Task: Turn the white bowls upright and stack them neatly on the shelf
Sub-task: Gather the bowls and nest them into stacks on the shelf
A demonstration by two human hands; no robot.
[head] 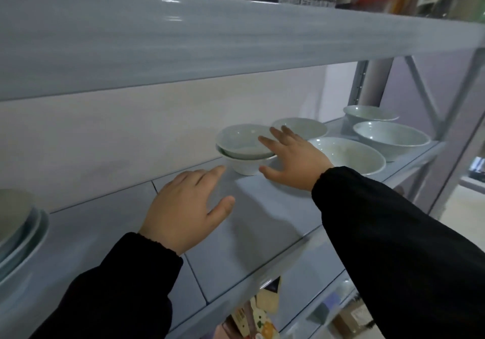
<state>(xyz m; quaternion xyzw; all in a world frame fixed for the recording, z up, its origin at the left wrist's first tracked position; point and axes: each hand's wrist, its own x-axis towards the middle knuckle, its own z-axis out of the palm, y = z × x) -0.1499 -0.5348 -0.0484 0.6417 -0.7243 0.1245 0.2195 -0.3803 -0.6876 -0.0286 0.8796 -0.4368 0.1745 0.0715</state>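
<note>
Head view, right hand (pixel 294 157) beside stacked bowls (pixel 244 152), left hand (pixel 186 207) open

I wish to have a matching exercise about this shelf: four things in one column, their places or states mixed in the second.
1. left hand
2. right hand
3. top bowl
4. dish pile

A. nested in the lower bowl
B. far left end of the shelf
C. fingers at the top bowl's rim
D. open over bare shelf board

Pairs: 1-D, 2-C, 3-A, 4-B
</note>
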